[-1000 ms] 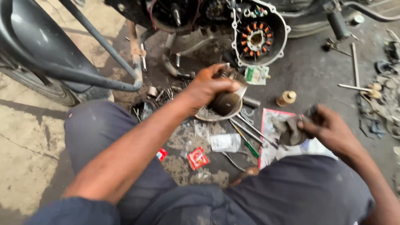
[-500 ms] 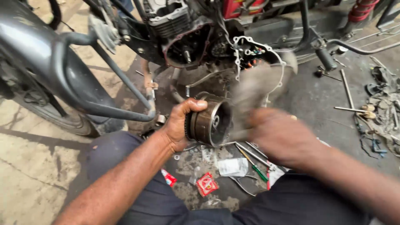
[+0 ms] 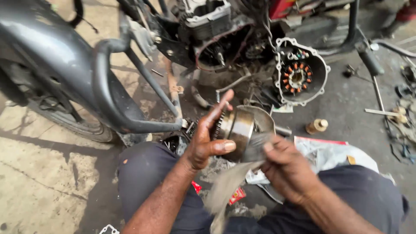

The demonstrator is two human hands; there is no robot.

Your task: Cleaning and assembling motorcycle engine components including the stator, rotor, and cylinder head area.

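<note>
I am holding the round metal drum [image 3: 237,130] up in the middle of the frame, with my left hand [image 3: 207,139] curled around its toothed end. A second ago it was sitting low on the ground; now it is lifted and turned on its side, so I am able to reach its wall. My right hand [image 3: 286,170] is closing its fingers on a grey rag [image 3: 229,184] and pressing it against the drum's right side. The rag is looking blurry, so I think I am wiping. The open engine cover with orange coils [image 3: 299,77] is sitting in the upper right. The dark wheel guard [image 3: 52,56] is filling the upper left.
</note>
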